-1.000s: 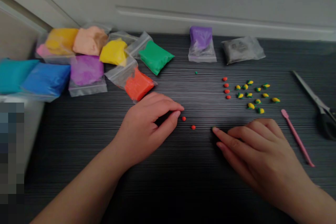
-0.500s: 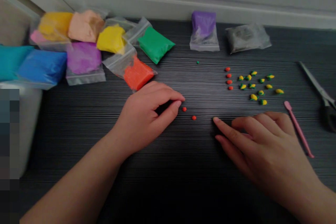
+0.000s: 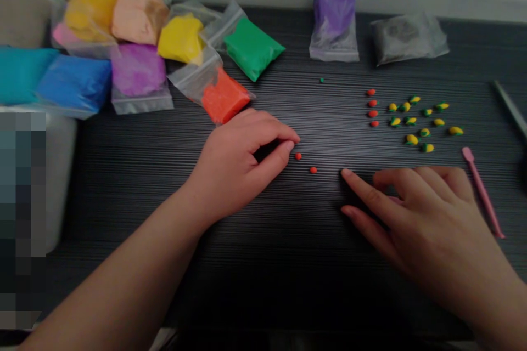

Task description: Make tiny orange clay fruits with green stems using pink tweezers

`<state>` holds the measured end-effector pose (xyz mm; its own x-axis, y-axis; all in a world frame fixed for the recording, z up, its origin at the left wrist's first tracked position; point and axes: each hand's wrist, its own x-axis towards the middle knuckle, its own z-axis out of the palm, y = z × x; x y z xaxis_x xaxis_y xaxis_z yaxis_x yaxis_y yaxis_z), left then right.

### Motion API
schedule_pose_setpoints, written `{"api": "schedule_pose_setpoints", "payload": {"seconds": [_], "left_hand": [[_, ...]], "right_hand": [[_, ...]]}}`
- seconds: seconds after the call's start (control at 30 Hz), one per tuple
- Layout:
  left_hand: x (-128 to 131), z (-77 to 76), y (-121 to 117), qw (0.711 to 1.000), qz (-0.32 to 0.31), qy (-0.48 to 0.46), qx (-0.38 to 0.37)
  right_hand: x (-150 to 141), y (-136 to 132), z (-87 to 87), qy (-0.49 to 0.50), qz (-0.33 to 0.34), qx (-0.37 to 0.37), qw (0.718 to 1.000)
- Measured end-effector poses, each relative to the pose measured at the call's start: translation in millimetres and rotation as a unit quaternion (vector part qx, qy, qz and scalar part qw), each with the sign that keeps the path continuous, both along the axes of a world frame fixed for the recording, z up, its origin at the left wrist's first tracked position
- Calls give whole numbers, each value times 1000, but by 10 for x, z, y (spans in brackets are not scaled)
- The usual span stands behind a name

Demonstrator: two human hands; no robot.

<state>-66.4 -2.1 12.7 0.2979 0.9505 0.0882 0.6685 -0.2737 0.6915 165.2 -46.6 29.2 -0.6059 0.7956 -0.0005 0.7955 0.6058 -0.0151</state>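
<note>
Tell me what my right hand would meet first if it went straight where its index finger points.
Probably your left hand, at the fingertips. The line from your right hand seems to pass just beyond the two red balls, but depth is unclear.

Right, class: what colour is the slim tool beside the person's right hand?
The slim tool is pink, seen best in the head view.

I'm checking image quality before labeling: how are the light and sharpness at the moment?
Head view: dim overall, darkest along the near tabletop; soft sheen mid-table; scissors cut off at the right edge; fine detail on the small yellow-green pieces looks soft.
</note>
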Motion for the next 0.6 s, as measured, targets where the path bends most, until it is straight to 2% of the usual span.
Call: {"api": "schedule_pose_setpoints", "payload": {"seconds": [0.13,0.27,0.6], "left_hand": [[-27,-9,21,999,-22,35,30],[-34,-18,28,997,-38,38,64],[-13,-8,7,997,-27,39,59]], "right_hand": [[-16,-10,-19,-20,-17,0,1000],[-33,-63,52,-29,-13,-12,999],[-122,-81,50,-79,-47,-30,995]]}}
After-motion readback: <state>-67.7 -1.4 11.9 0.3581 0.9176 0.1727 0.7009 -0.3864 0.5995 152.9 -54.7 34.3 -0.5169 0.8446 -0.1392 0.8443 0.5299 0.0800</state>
